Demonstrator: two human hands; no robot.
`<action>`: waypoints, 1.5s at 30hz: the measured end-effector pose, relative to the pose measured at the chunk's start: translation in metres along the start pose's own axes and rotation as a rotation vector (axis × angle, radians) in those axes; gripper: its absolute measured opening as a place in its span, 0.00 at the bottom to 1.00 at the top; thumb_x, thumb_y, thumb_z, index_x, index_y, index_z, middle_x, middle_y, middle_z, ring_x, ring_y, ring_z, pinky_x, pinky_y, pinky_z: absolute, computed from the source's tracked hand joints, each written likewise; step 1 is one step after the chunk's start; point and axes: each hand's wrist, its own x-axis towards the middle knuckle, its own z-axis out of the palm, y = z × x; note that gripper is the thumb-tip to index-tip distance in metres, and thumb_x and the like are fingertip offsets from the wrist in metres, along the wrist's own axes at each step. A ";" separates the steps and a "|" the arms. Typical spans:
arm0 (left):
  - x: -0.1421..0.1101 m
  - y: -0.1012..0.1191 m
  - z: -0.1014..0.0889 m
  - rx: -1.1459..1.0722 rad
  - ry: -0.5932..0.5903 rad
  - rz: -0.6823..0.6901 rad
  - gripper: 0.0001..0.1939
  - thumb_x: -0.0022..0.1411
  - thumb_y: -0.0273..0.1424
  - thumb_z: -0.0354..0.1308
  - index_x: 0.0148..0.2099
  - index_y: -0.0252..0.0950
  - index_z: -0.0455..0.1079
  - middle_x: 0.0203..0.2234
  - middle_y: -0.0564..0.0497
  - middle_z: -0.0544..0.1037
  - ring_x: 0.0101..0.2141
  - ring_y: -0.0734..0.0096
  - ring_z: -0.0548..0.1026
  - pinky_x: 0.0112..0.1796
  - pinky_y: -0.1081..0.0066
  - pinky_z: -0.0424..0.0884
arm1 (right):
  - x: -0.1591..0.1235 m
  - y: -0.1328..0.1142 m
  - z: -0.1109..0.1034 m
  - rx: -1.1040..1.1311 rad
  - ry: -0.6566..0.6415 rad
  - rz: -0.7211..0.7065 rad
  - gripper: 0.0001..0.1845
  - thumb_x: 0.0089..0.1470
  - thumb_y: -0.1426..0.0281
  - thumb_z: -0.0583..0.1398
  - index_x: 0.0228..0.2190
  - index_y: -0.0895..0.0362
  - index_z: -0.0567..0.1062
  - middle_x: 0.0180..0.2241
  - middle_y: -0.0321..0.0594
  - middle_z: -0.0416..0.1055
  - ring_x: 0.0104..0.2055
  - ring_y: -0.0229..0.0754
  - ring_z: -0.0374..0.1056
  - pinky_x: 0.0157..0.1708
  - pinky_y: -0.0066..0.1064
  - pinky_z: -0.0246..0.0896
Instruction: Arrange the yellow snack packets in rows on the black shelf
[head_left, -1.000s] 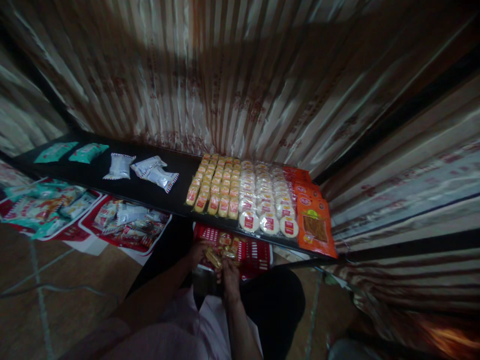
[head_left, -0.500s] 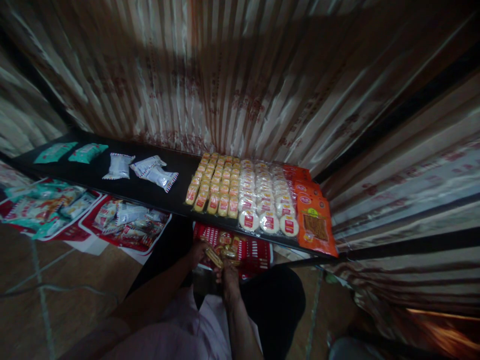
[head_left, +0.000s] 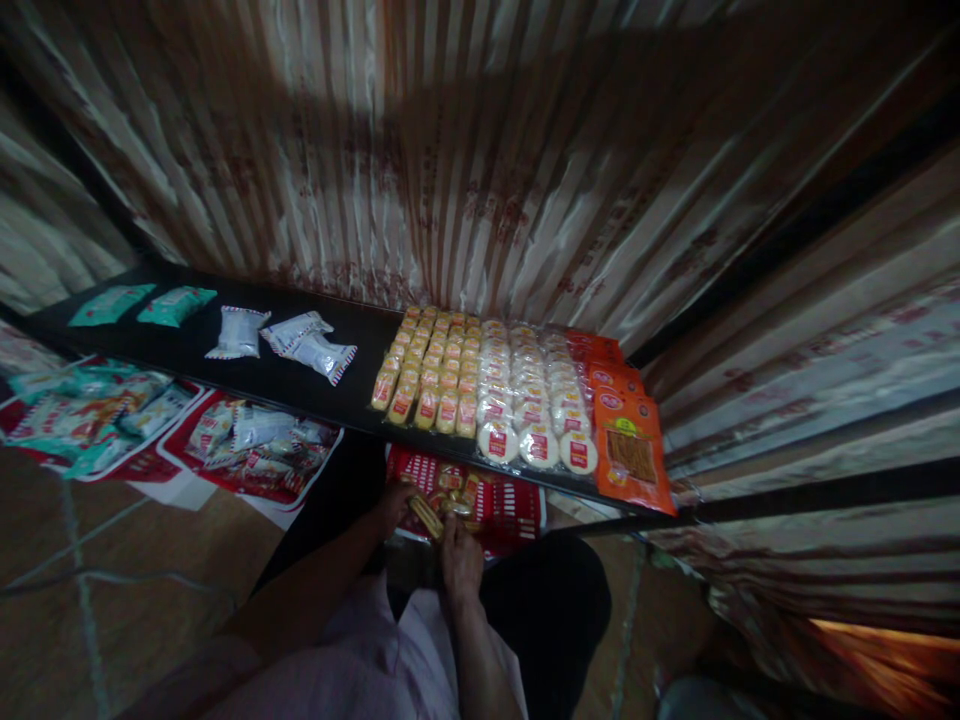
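Two shelved green packets (head_left: pixel 176 306), three shelved white packets (head_left: pixel 238 333), three red containers (head_left: pixel 519 512)

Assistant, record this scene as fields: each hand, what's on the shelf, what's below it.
left hand: holding long yellow packet
right hand: beside packet, grip unclear
black shelf, left to right: green packets, white packets, yellow packs, round white packs, orange bags
below, left: two filled red containers
below, by hands: red container holding gold-coloured packs
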 end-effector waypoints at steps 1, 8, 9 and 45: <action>0.000 0.000 0.000 0.001 0.006 0.001 0.13 0.54 0.36 0.52 0.24 0.32 0.68 0.12 0.54 0.68 0.13 0.79 0.62 0.17 0.77 0.52 | -0.001 -0.001 0.000 -0.055 0.033 -0.012 0.33 0.55 0.48 0.43 0.30 0.57 0.78 0.24 0.53 0.75 0.27 0.51 0.72 0.31 0.40 0.61; 0.001 -0.002 0.001 0.021 0.039 0.005 0.12 0.54 0.33 0.51 0.22 0.33 0.65 0.11 0.54 0.67 0.12 0.79 0.61 0.17 0.76 0.52 | -0.002 -0.011 -0.003 0.025 0.019 -0.269 0.29 0.58 0.52 0.45 0.39 0.57 0.77 0.40 0.50 0.75 0.46 0.49 0.69 0.48 0.40 0.60; 0.001 -0.002 0.001 0.022 0.045 0.009 0.12 0.54 0.33 0.51 0.21 0.33 0.65 0.10 0.54 0.67 0.12 0.79 0.61 0.17 0.76 0.52 | -0.002 -0.012 -0.002 0.024 -0.017 -0.296 0.28 0.57 0.52 0.47 0.39 0.57 0.77 0.40 0.48 0.75 0.46 0.48 0.69 0.49 0.39 0.60; -0.057 0.065 0.010 0.298 0.256 0.684 0.08 0.57 0.33 0.49 0.33 0.37 0.68 0.28 0.52 0.75 0.31 0.70 0.71 0.34 0.74 0.65 | 0.021 -0.088 0.005 0.200 0.047 -0.395 0.26 0.57 0.54 0.50 0.45 0.60 0.74 0.45 0.52 0.73 0.47 0.49 0.69 0.47 0.41 0.63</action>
